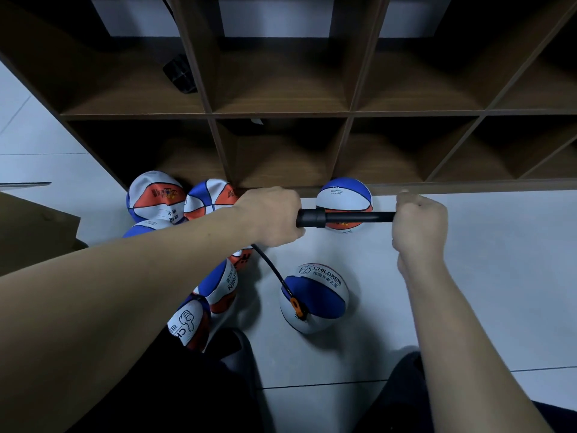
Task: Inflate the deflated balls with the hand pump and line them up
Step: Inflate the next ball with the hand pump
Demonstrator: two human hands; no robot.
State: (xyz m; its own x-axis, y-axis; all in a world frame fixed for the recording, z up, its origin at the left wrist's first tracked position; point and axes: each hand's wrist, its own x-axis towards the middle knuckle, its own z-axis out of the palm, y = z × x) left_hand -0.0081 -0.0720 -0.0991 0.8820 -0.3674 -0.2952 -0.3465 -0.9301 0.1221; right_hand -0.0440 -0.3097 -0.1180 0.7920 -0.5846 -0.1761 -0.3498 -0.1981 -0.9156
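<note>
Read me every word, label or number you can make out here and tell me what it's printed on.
"CHILDREN": ball on the hose, beside a thumbs-up sign; the characters beneath are too blurred.
"DREN": partly hidden ball under the left forearm.
"C": nearest ball, with a thumbs-up sign.
Small print on the ball by the shelf: unreadable.

Balls on floor (468, 276) before cubby shelf (281, 114)

Heaped pile (175, 201) at left; round ball (343, 195) against shelf base; hose-linked ball (315, 295) nearer, pump (343, 217) above.
</note>
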